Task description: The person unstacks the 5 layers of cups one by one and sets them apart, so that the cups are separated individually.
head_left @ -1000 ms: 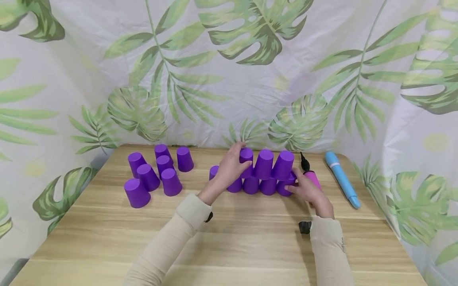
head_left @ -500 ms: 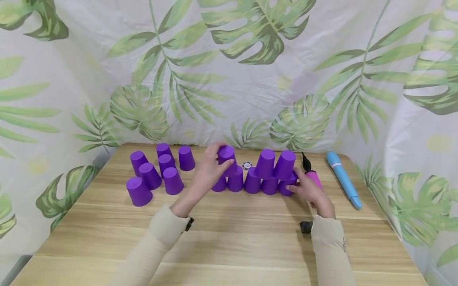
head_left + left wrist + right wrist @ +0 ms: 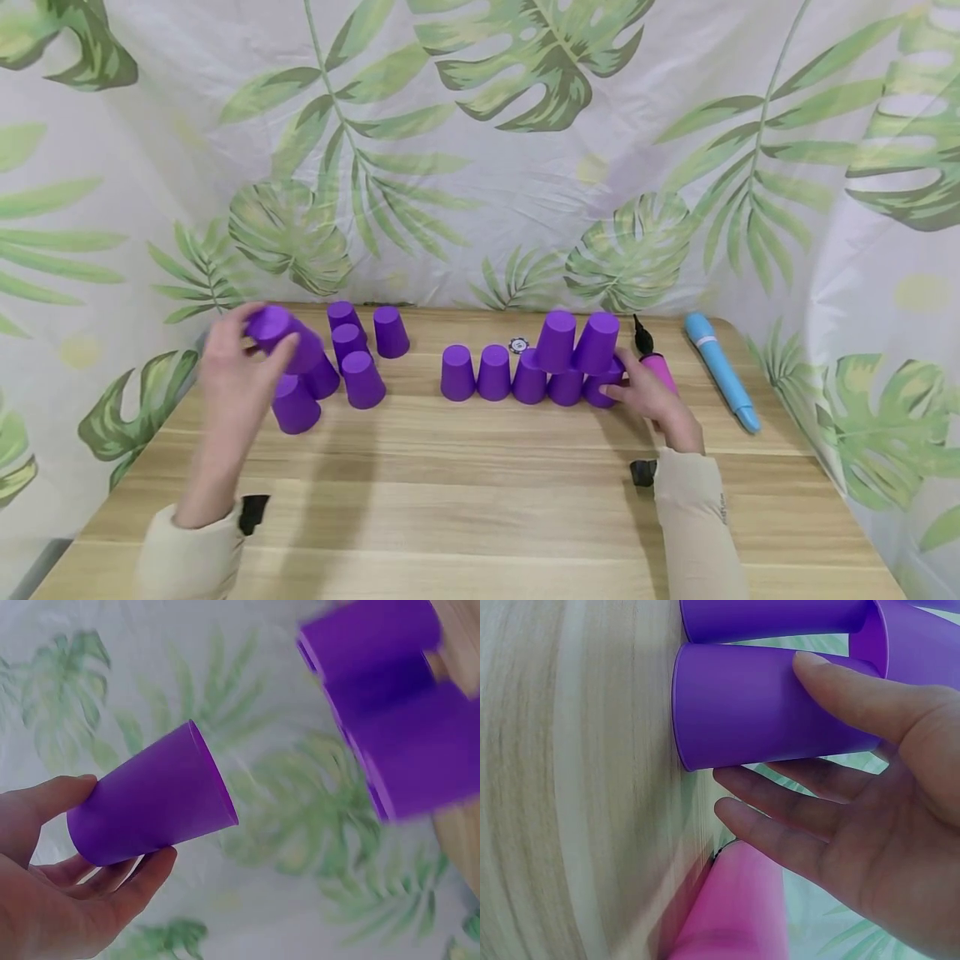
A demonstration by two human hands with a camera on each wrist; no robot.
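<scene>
In the head view my left hand (image 3: pixel 243 367) holds an upside-down purple cup (image 3: pixel 277 327) above the left group of cups. The left wrist view shows thumb and fingers gripping the base end of that cup (image 3: pixel 154 799), its rim pointing away. My right hand (image 3: pixel 651 398) is at the right end of a row of upside-down purple cups (image 3: pixel 457 373). Its thumb and fingers lie on opposite sides of the end cup (image 3: pixel 757 709), which stands on the table. Two more cups (image 3: pixel 557 342) sit on top of the row's right part.
Several loose purple cups (image 3: pixel 362 381) stand upside down at the table's left. Behind the row lies a small black-and-white chip (image 3: pixel 518 345). Right of my right hand are a pink tube with a black tip (image 3: pixel 660 372) and a blue tube (image 3: pixel 722 371). A leaf-print cloth (image 3: pixel 480 167) hangs behind the table.
My left hand has lifted a cup off the row's upper level and carried it left, over the loose group. The chip behind the row is uncovered. My right hand has stayed at the end cup.
</scene>
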